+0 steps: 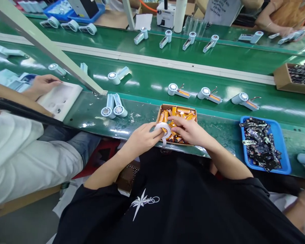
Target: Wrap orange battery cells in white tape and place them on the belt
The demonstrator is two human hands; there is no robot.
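Observation:
A roll of white tape (163, 130) is held over the near left side of a cardboard box (196, 118) of orange batteries (175, 111). My left hand (146, 137) grips the roll from its left, and a short loose strip hangs below it. Above the box is my right hand (190, 130), its thumb and index finger apart near the roll's right edge. Whether its fingertips touch the tape or a battery is hard to tell. Two light-blue housings (113, 110) with round heads lie on the bench left of the box.
A blue tray (284, 152) of dark circuit boards stands to the right. Housings with orange batteries (205, 93) lie on the green belt (152, 81) beyond the box. A co-worker's hand (44, 84) is by a white foam tray (71, 93) at left. A slanted metal post (53, 51) crosses there.

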